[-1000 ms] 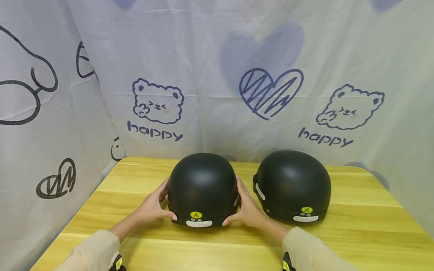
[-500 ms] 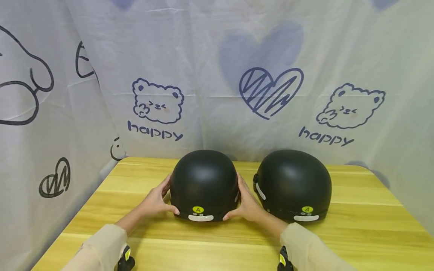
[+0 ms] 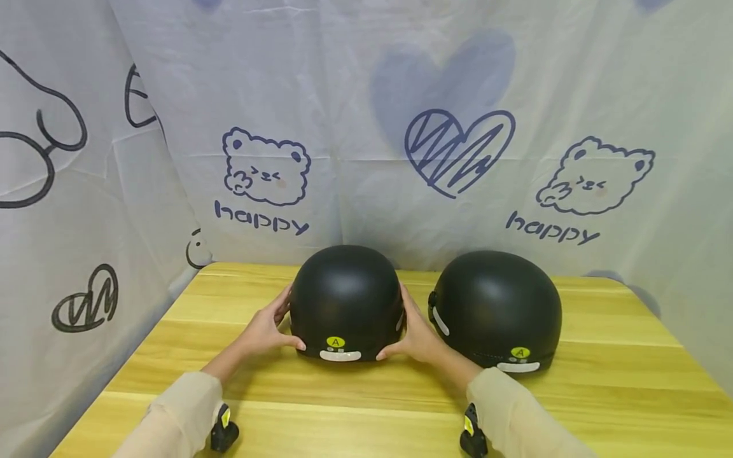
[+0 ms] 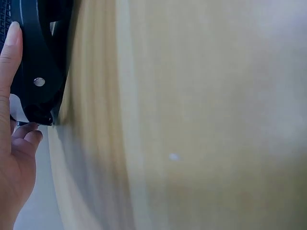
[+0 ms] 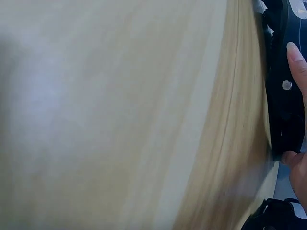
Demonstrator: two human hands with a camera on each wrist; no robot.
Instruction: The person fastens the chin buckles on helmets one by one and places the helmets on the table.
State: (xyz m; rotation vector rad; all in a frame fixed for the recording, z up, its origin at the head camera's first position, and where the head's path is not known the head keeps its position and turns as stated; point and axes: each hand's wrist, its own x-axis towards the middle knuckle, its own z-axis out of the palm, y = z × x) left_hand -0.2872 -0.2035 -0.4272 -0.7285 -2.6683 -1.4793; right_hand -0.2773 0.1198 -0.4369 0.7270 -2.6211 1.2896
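Head view. I have the left hand (image 3: 269, 331) and right hand (image 3: 422, 337) gripping the held helmet (image 3: 347, 302) between them, fingers along its sides, thumbs at the lower edge facing me. Against a second ago the held helmet sits higher in the frame and the forearms reach further in; the second helmet (image 3: 499, 305), to its right on the table (image 3: 343, 413), barely shifts. I read this as a push back toward the printed backdrop (image 3: 355, 83), or a slight lift; I can't separate the two. Either way, I judge the work in hand to be shifting this one helmet, its yellow label (image 3: 335, 343) facing me. Its far side is hidden from here.

Left wrist view. Mostly blurred table. The held helmet enters only at the upper left corner, cut off, with a silver rivet (image 4: 39, 82) showing. The thumb lies along the shell; other fingertips bend in near the end of the rim, part hidden.

Right wrist view. The held helmet is a dark strip at the right edge, the hand cropped against it, thumb on the shell. I take the dark shape at lower right for the second helmet. Whether the held rim touches the table, I can't tell.
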